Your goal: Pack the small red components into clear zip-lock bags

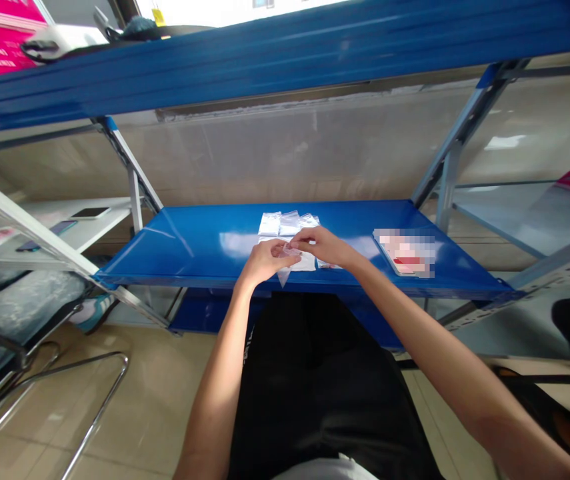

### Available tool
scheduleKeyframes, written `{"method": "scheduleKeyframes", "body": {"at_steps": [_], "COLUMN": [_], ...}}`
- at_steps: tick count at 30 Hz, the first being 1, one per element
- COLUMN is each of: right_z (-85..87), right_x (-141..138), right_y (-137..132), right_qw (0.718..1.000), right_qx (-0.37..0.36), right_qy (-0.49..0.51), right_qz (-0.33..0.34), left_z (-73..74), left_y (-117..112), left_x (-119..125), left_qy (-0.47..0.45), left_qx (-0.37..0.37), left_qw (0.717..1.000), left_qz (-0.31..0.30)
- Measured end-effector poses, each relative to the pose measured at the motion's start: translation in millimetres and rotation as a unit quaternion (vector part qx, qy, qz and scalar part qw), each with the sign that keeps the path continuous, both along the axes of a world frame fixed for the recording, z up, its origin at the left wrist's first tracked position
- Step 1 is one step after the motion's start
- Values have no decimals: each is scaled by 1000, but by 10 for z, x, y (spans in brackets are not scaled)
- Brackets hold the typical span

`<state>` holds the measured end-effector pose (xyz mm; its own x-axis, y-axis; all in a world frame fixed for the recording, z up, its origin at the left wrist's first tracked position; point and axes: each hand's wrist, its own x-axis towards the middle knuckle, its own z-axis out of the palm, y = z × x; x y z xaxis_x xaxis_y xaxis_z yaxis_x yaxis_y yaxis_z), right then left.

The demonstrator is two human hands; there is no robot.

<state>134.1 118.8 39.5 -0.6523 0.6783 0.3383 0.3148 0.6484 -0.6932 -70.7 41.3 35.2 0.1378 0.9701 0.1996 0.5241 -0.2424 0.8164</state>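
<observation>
Both hands meet above a blue metal shelf (189, 250). My left hand (265, 261) and my right hand (322, 245) pinch a small clear plastic bag (289, 257) between their fingers, and one corner of it hangs below my left hand. Behind my hands lies a stack of similar clear plastic bags (285, 225), touching the fingers of my right hand or very close to them. Farther right on the shelf lies a flat card or package (405, 252), which is blurred out and cannot be identified.
A blue shelf beam (265, 67) crosses overhead, held by grey steel uprights (465, 127). A chair with chrome tube legs (55, 387) stands at lower left. A phone (91, 213) lies on a white shelf at left. Tiled floor lies below.
</observation>
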Motion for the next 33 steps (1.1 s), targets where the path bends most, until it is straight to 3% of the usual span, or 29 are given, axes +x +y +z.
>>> {"method": "scheduleKeyframes", "body": {"at_steps": [6,12,27,33], "right_z": [-228,-488,-528,-509], "right_x": [-29,-207,-234,-149], "right_y": [113,15,2,77], "right_qw": [991,975,971,991], "right_qx": [46,109,142,69], "right_qy": [-61,-155,-187,-81], "right_qz": [-106,-112,-41,-78], "left_z": [-49,-65,-60,-56], "left_y": [21,35,24,30], "left_x": [-67,-98,-98,-110], "left_qy": [-25,-4,-14,6], "left_qx": [-22,-18,-3,-16], "left_qw": [999,998,998,998], "left_qz": [22,62,58,60]}}
